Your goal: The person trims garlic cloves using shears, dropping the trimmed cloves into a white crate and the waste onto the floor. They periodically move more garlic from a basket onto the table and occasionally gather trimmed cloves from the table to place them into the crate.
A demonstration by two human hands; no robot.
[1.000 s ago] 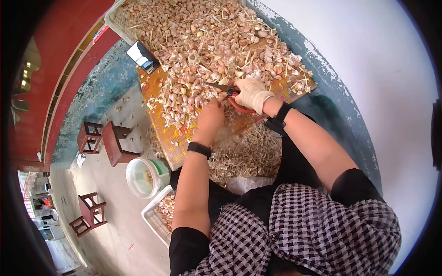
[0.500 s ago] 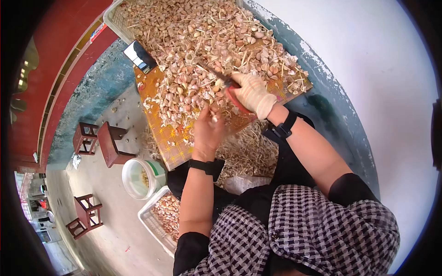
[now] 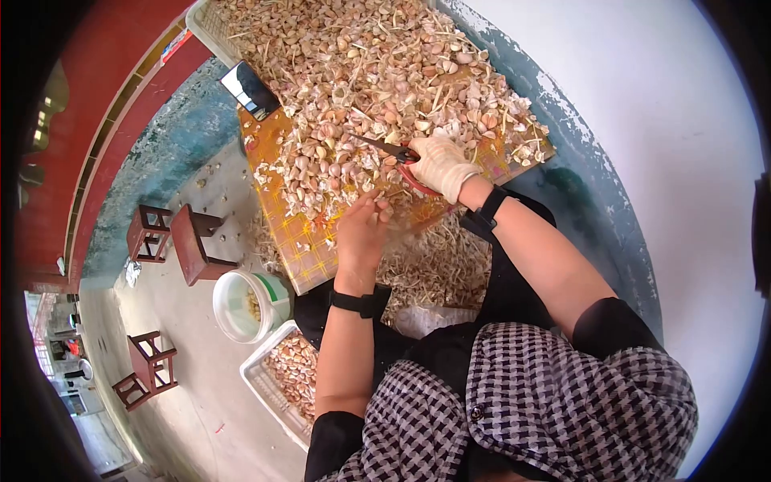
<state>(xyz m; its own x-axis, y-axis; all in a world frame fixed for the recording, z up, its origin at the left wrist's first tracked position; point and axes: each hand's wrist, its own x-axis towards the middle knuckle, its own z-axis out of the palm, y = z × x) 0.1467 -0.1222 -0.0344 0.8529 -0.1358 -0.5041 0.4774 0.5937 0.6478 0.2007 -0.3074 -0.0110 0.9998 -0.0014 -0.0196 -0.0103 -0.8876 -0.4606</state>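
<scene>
Right hand grips scissors, blades over garlic, perhaps angled to spare left hand; its fingers half curled, contents cannot tell

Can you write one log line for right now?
gloved right hand: holds scissors | left hand: near garlic cloves | nearby: smartphone, bucket

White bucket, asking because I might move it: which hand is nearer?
Left: the left hand is beyond and right of the bucket; the right hand, holding scissors, is farther right.
</scene>
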